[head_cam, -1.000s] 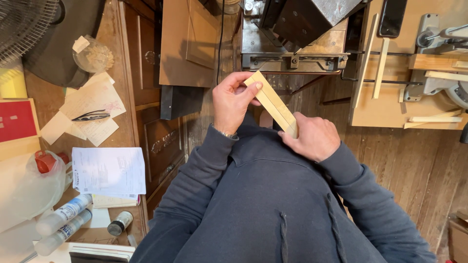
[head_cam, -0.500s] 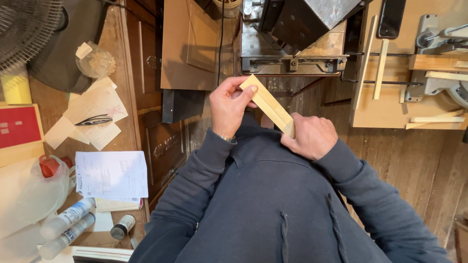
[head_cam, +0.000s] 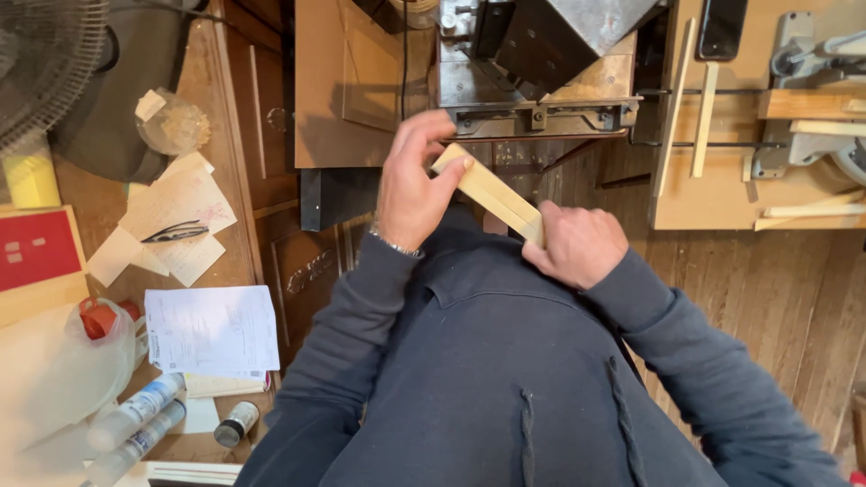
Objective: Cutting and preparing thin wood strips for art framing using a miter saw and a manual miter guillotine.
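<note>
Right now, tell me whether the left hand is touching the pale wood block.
Touching. The head view shows the left hand with its thumb pressed on the upper end of the wood block; the right hand grips the lower end.

Red box (head_cam: 36, 250) left; white-labelled tubes (head_cam: 135, 412) lower left.

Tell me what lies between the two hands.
In the head view, the pale rectangular wooden block spans the gap: left hand pinches its upper end, right hand grips its lower end.
</note>
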